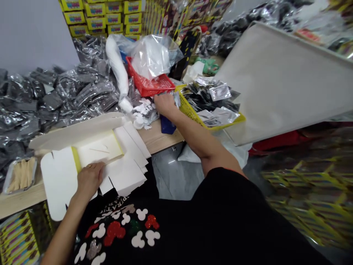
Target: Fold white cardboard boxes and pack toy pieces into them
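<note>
Yellow boxes stand stacked behind (more, seemingly, lower right).

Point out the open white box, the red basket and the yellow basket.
Open white box point(96, 142), head view: bare inner floor.
Red basket point(153, 91), head view: front wall.
Yellow basket point(190, 111), head view: perforated side wall.

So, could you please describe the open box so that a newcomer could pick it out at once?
Start at the wooden tabletop and follow its near edge to the person's left hand. That hand is at the near side of the open box, white inside. Its yellow edges set it apart from the white cardboard pieces beside it.
</note>
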Demonstrator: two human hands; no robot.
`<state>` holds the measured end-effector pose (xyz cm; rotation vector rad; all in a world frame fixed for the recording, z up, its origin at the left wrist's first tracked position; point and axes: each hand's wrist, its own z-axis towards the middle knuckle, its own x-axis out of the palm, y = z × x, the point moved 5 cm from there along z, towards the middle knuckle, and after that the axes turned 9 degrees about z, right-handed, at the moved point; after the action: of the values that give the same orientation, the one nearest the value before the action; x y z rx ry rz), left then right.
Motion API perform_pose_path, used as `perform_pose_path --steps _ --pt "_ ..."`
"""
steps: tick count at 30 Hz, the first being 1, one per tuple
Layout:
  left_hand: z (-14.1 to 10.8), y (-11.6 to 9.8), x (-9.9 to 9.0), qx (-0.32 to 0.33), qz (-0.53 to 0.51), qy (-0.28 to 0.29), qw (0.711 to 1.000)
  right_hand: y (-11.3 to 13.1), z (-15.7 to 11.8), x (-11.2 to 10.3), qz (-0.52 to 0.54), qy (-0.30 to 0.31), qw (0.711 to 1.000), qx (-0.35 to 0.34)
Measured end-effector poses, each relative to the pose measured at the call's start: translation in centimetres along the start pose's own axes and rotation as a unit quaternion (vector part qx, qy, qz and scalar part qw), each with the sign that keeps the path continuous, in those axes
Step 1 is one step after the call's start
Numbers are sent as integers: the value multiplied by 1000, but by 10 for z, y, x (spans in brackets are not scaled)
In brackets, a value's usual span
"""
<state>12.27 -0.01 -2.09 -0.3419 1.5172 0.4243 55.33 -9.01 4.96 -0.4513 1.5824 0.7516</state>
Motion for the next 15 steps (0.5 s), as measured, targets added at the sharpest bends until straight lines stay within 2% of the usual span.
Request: perform_pose_path --steps 4,6,7,9,11,13,15 --pt "1 -6 -1 0 19 28 999 -19 -17 -42 -23 -81 995 57" --pt "1 -9 -2 -6 18 41 999 -19 -37 -58 25 -97 994 38" --pt "1 -11 -3 -6 15 45 999 -13 -50 -60 84 -86 993 9" --pt "0 -15 -4 -1 4 49 999 11 -76 -49 249 -21 967 -55" --pt "-1 -18 -3 8 -7 53 999 47 -103 -22 400 78 910 -78" --pt "-3 -19 -1 14 -19 52 998 93 -125 13 483 168 856 -72" --pt "-5 -19 1 16 -30 38 999 139 -138 44 513 222 826 -71"
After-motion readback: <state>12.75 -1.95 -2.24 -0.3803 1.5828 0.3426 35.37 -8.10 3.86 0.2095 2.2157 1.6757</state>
